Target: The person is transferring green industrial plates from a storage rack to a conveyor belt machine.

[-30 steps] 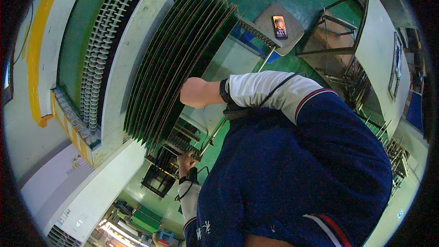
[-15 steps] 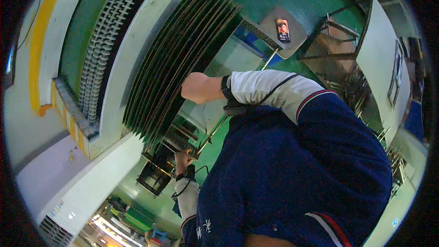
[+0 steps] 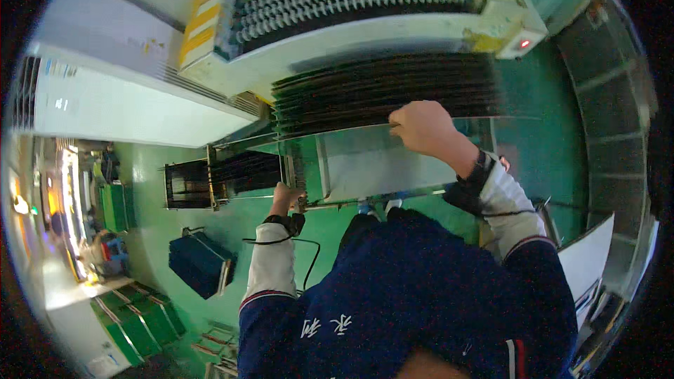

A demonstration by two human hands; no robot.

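Note:
A row of thin, dark green panels [image 3: 393,88] stands on edge, tightly spaced, in a metal rack [image 3: 344,203] before me. At the top edge of the panel nearest me, my right hand [image 3: 425,128] is closed in a pinch on that edge; its fingertips are partly hidden. Lower and to the left, my left hand [image 3: 284,198] is closed around the rack's end rail, beside a comb-like slotted part [image 3: 295,172]. A pale flat surface [image 3: 365,165] shows beneath the near panel. Dark bands circle both wrists, and a black cable hangs from the left.
Beyond the panels runs a machine with rows of white rollers [image 3: 351,0] and a red-lit switch box [image 3: 523,43]. Left are a white cabinet [image 3: 133,102], another rack of dark panels [image 3: 189,184], and a strapped dark blue stack [image 3: 200,263]. Grey panelling [image 3: 611,119] stands right.
My view has swung round, so the panels now lie crosswise before me. The right hand stays closed at the near panel, the left at the rack's end. The phone on a stool is out of sight.

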